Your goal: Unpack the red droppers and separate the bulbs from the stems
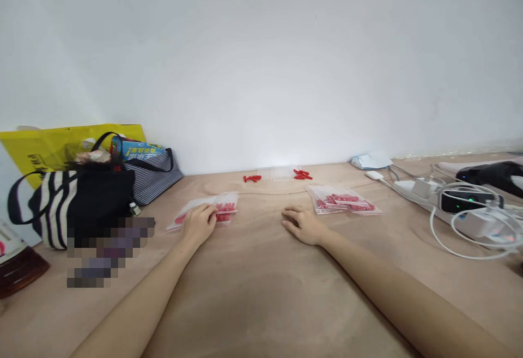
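left hand point(199, 223) lies open on a clear bag of red pieces point(223, 206), right hand point(304, 225) flat and empty on the tabletop point(261, 292) (press evenly so the bag cannot slide).

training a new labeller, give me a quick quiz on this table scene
1. True or false: the left hand touches a clear bag of red pieces.
2. The right hand lies on: A) bare table, B) a bag, C) a cable.
3. On which side of the table does the striped bag stand?
Key: 1 true; 2 A; 3 left.
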`<state>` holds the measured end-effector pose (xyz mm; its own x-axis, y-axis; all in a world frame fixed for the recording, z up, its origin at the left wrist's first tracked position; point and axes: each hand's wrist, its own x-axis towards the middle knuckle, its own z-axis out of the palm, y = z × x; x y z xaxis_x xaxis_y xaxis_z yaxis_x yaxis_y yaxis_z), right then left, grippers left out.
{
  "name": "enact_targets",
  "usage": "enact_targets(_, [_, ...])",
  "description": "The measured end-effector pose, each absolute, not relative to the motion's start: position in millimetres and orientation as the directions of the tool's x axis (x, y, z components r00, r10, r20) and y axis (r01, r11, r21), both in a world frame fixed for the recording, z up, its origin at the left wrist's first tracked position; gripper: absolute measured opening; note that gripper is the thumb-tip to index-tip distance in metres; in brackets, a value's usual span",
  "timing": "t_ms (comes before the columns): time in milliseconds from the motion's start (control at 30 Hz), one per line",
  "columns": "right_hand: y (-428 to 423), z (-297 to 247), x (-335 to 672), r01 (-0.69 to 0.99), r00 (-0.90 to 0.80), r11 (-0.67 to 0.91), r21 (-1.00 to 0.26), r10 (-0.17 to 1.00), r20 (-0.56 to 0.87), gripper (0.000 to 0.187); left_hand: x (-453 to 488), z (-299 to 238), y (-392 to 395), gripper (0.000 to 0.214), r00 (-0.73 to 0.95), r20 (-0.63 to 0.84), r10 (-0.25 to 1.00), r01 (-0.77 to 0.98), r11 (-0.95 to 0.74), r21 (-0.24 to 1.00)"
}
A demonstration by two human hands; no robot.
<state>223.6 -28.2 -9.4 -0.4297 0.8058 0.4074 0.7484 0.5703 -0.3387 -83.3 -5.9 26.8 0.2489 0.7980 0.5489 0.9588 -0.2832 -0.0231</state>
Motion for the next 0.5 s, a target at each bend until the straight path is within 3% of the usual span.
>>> enact_targets(267, [-29,-10,225,0.742,-0.409,0.56,-0.368,0.813,0.414,0.035,-42,17,-13,0.023,0.392,0.552,0.736,0.876,-0.482,0.02])
enact_targets(400, [-32,-10,225,0.729,-0.363,0.559,-0.394,0.805,0.469,0.05,-5,6,-19,0.022,0.471,0.526,0.708,0.771,-0.62,0.145])
enact_targets(500, [-34,-8,225,0.706,-0.38,0.597,-0.382,0.774,0.506,0.047,13,3,-21,0.02,0.461,0.522,0.718,0.721,-0.645,0.251])
